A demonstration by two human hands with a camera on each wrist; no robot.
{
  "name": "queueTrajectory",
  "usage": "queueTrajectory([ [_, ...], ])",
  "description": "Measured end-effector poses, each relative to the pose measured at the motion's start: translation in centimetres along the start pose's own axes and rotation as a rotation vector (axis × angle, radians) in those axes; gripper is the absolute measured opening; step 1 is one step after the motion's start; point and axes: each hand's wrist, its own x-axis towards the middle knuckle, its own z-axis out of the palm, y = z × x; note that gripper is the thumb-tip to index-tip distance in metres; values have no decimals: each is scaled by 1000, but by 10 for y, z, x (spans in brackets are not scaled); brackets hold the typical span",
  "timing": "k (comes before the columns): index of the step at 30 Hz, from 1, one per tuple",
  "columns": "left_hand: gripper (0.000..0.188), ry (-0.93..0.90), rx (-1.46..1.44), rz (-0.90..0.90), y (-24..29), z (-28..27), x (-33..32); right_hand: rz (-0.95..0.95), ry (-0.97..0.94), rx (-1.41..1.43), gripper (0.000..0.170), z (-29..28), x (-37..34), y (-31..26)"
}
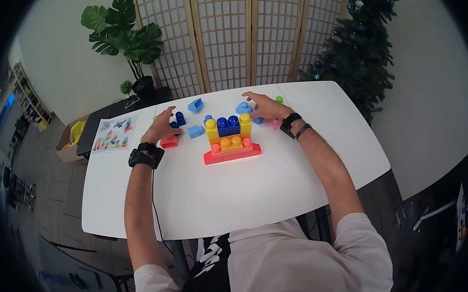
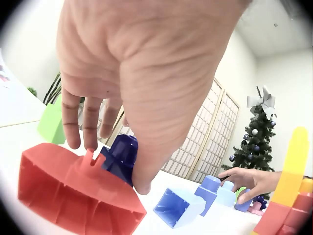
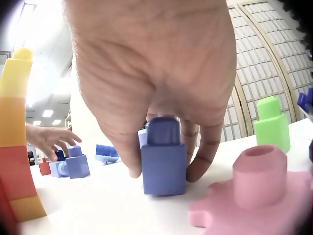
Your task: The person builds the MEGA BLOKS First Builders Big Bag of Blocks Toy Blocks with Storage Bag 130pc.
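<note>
In the head view my left hand [image 1: 160,127] is spread beside dark blue blocks [image 1: 180,118]. The left wrist view shows its thumb alongside a dark blue block [image 2: 122,154], with the other fingers apart from the thumb. A hollow red block [image 2: 80,191] lies close below that palm. My right hand [image 1: 271,108] arches over a light blue block [image 1: 244,108], thumb and fingers parted. A blue block [image 3: 164,159] stands upright below this palm in the right wrist view, thumb on one side and fingers on the other. Between the hands stands a built shape [image 1: 233,155] of red, yellow, orange and dark blue blocks.
A light blue block [image 1: 196,131] and another lying tipped [image 1: 195,105] are between the hands. Near the right hand are a pink knobbed piece [image 3: 259,183] and a green block [image 3: 272,125]. A printed picture sheet [image 1: 113,134] lies at the left of the white table [image 1: 205,199].
</note>
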Motion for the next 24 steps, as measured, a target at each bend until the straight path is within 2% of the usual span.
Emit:
queueTrajectory([
  [3,92,0,13,57,-17,10,9,67,38,41,80,-12,0,-2],
  [4,92,-1,13,58,-17,11,9,55,55,36,77,-17,1,-1],
  [6,77,14,20,89,-17,14,11,43,74,30,75,-23,2,1],
  [7,77,13,20,89,-16,15,12,35,89,28,72,-25,3,0],
  [9,61,-7,23,119,-16,15,14,26,104,24,70,-29,1,-1],
  [11,57,-13,9,109,-9,14,12,21,98,9,59,-31,-1,-2],
  [12,53,-19,-4,98,-6,13,10,20,98,9,59,-32,-1,-3],
  [18,50,-54,13,46,9,8,5,20,99,42,49,-33,0,-1],
  [20,50,-59,16,58,10,8,5,9,84,-3,41,-34,-1,-2],
  [24,49,-73,8,85,11,7,5,-5,88,14,35,-34,1,4],
])
